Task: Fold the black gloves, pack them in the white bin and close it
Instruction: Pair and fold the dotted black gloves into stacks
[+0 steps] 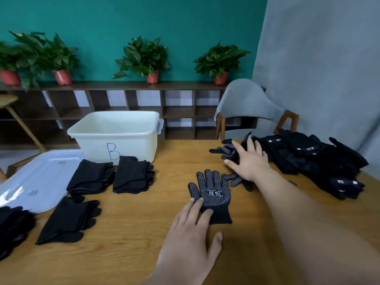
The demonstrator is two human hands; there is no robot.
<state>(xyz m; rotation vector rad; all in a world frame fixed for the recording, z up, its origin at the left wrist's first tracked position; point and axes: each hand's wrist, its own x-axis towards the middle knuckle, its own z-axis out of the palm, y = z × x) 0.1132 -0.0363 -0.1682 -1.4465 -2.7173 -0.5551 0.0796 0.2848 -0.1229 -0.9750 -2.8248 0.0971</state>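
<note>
Gloves, black ones, lie all over the wooden table [131, 249]. Nearest me, the person's left hand [191, 233] lies flat with straight fingers, its fingertips resting on the cuff end of a single dotted glove [213, 194]. That glove is spread out flat, its fingers pointing away and a white printed label on its palm.

To the left, a folded stack [70, 221] sits near the table's front, and another dark heap [12, 229] lies at the left edge, touching the bin's white lid [39, 179], which lies flat on the table. Beyond these, two more folded stacks [90, 177] [133, 175] sit side by side just in front of the bin.

Further out on the right, the right hand [248, 159] is open, its fingers spread and pressing down on a loose dotted glove [232, 151] at the edge of a big unfolded pile [320, 161]. One more glove [238, 179] lies partly under that wrist.

At the far left of the table, the white bin [117, 134] stands uncovered, a blue letter B on its front; I cannot see what is inside. Behind the table are a grey chair [246, 108], a dark shelf [127, 103] and potted plants [144, 56].
</note>
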